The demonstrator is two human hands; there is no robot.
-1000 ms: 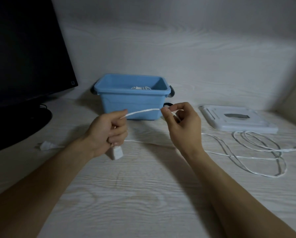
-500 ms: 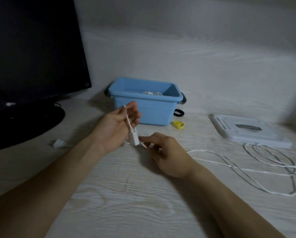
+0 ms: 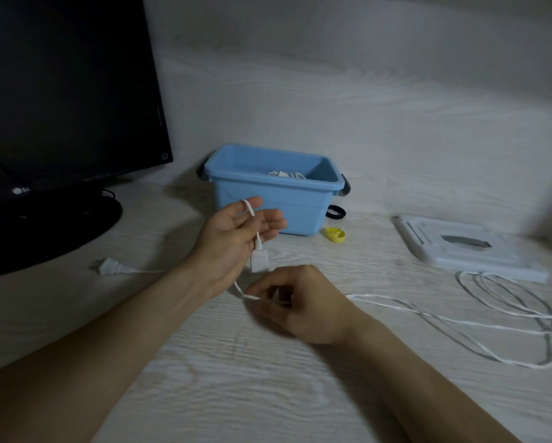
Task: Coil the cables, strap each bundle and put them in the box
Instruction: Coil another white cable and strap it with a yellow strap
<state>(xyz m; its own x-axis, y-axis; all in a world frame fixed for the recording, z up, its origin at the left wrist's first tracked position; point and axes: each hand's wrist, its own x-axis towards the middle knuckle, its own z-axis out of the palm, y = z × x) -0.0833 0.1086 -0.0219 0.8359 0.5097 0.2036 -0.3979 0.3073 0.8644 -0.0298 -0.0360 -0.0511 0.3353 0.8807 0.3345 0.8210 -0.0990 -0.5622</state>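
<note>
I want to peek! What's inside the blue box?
Inside the box a bit of white cable shows above the front wall. That wall hides the bottom, so whatever else is in there can't be seen.

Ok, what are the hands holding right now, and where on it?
Both hold the white cable: it loops over the left hand's fingers near its connector end, and the right hand pinches it just below that.

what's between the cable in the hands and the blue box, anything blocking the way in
Nothing visible blocks it. The blue box stands open just behind the left hand, which has the white cable looped over its fingers. A coiled cable already lies inside, with room beside it. The lid lies off to the right.
</note>
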